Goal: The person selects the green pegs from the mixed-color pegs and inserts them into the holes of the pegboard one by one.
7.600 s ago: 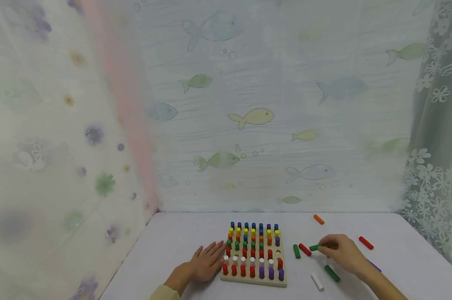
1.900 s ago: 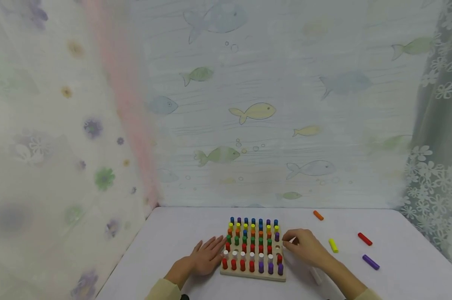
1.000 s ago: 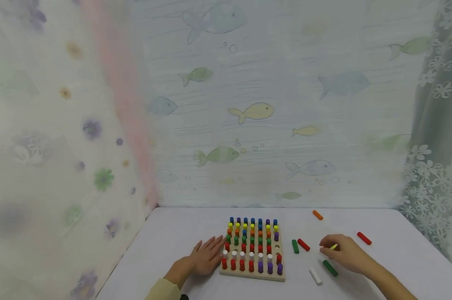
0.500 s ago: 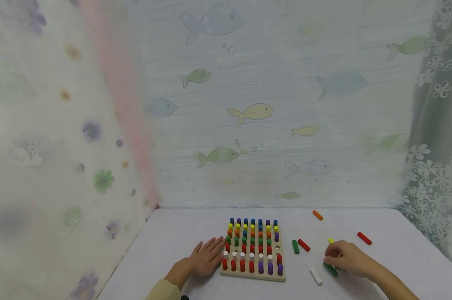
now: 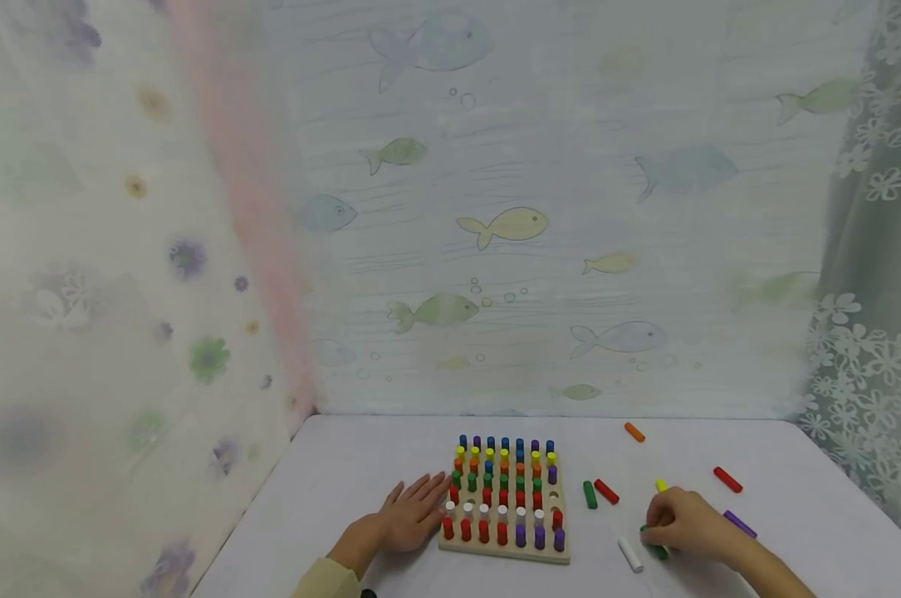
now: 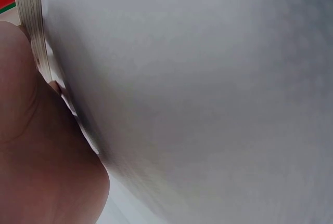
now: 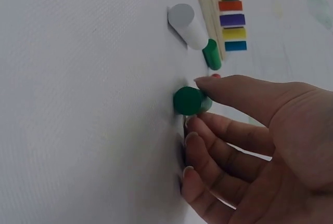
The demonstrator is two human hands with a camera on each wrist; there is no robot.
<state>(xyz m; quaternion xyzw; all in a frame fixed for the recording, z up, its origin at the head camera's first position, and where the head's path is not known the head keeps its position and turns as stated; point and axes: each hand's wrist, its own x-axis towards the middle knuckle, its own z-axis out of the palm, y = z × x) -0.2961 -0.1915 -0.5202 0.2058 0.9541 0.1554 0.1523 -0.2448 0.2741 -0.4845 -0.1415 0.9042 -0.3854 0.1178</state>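
Observation:
In the head view, a wooden peg board [image 5: 506, 555] stands mid-table, filled with rows of coloured pegs and a few bare holes near its right side. My left hand [image 5: 408, 519] lies flat on the table with fingers stretched along the board's left edge; the left wrist view shows the palm side [image 6: 47, 156] beside the board's edge [image 6: 31, 21]. Right of the board, my right hand [image 5: 685, 522] pinches a dark green peg [image 5: 655, 544] between thumb and index finger. In the right wrist view this green peg [image 7: 188, 101] lies at the table surface, the other fingers curled below.
Loose pegs lie around the right hand: white [image 5: 630, 554], green [image 5: 590, 495], red [image 5: 607, 491], yellow [image 5: 661, 484] partly hidden, purple [image 5: 740, 523], another red [image 5: 727, 479] and orange [image 5: 634, 432]. A patterned curtain [image 5: 495, 349] hangs behind the table.
Since 7.6 seconds ago, the board's green row has gained a peg. My right hand has moved from the board to the yellow peg, then down onto the dark green one. The left hand stays put.

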